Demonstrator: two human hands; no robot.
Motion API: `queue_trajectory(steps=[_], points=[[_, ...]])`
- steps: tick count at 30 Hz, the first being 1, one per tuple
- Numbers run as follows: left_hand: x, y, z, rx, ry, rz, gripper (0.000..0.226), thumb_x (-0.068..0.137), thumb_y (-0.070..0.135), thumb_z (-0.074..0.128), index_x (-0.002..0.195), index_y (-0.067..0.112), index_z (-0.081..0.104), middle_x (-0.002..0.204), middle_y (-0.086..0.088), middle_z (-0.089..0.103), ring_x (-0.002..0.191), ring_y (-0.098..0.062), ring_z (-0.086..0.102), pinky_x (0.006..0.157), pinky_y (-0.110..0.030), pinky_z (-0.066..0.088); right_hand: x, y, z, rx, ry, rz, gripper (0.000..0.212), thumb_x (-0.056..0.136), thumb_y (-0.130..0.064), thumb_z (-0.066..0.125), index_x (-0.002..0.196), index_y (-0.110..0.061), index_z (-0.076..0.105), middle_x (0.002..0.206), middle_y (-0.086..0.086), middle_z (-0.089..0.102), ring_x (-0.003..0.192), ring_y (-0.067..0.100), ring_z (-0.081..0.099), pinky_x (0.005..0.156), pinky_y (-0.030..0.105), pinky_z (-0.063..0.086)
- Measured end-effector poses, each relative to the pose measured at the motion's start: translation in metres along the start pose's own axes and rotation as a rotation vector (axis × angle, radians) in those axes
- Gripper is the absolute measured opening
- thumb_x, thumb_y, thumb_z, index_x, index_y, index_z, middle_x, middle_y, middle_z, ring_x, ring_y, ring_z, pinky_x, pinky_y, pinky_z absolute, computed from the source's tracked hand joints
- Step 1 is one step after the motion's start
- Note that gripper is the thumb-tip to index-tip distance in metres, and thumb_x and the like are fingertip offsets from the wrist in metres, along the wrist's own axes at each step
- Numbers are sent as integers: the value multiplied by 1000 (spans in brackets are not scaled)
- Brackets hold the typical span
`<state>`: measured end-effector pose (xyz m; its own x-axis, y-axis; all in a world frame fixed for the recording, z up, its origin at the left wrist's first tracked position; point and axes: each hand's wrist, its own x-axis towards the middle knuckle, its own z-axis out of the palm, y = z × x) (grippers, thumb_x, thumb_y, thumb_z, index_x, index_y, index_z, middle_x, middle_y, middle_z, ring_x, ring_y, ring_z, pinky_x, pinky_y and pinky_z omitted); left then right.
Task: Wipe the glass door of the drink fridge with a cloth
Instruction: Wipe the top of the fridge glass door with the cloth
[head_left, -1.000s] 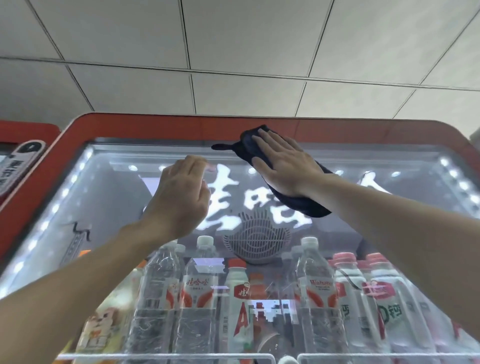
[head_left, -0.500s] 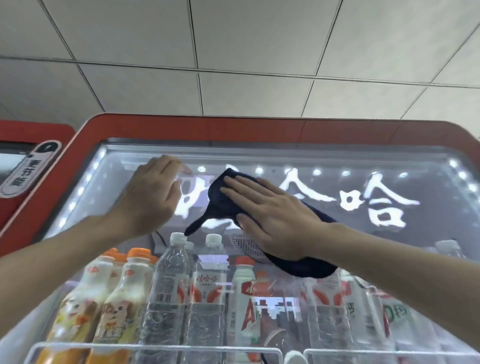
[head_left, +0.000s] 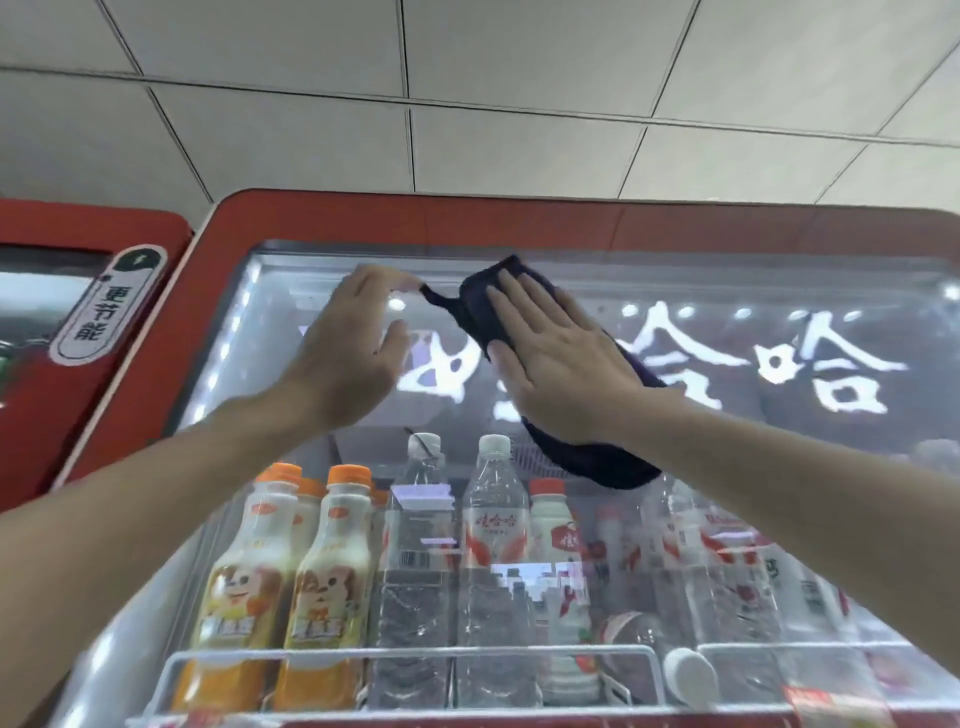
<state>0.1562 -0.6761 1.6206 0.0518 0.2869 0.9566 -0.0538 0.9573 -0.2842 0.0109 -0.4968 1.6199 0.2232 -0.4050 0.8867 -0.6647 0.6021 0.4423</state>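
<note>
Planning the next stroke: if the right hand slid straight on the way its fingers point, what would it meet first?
The right hand, flat on the cloth, points up the glass door; it would likely meet the red top frame first.

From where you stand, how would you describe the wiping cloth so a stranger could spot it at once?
Find the red-framed drink fridge and look at the top of its glass door, by the big white lettering. There a flat right hand presses a dark navy fabric cloth against the glass. It is the only dark, soft thing there; below it stand pale plastic bottles.
</note>
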Motion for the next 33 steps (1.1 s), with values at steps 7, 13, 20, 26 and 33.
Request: queue_trajectory(steps=[7, 13, 20, 26, 33], points=[[-12, -46, -29, 233, -57, 7, 46, 92, 26, 35, 131, 14, 56, 137, -4, 51, 131, -24, 45, 111, -39, 33, 8, 15, -6, 7, -37, -351, 64, 107, -52, 17, 165, -27, 8, 172, -6, 3, 158, 7, -3, 129, 34, -1], [-14, -49, -28, 260, -32, 22, 47, 92, 27, 34, 132, 16, 55, 138, -3, 50, 130, -22, 44, 110, -39, 33, 70, 5, -4, 7, 25, 94, 60, 109, -43, 16, 165, -23, 4, 173, -3, -3, 158, 9, -4, 128, 33, -4], [-14, -48, -40, 84, -20, -22, 48, 89, 25, 35, 130, 11, 56, 135, -4, 52, 129, -20, 46, 105, -31, 34, 14, -60, 3, 29, 16, -48, 64, 109, -44, 15, 164, -17, 0, 172, 1, -9, 157, 12, -13, 128, 38, -6], [-18, -69, -61, 189, -22, -35, 45, 90, 24, 34, 127, 14, 57, 134, -4, 54, 126, -25, 49, 105, -43, 38, 29, -53, -3, 19, -13, -249, 62, 107, -47, 15, 165, -26, 6, 172, -6, -2, 157, 6, -8, 126, 28, -9], [-26, -71, -53, 249, -20, 0, 35, 99, 16, 42, 132, 13, 53, 137, -4, 51, 128, -21, 45, 106, -35, 31, 82, -52, -3, 2, 27, 62, 59, 110, -39, 16, 165, -23, 5, 173, -4, -2, 157, 8, -5, 127, 32, -5]])
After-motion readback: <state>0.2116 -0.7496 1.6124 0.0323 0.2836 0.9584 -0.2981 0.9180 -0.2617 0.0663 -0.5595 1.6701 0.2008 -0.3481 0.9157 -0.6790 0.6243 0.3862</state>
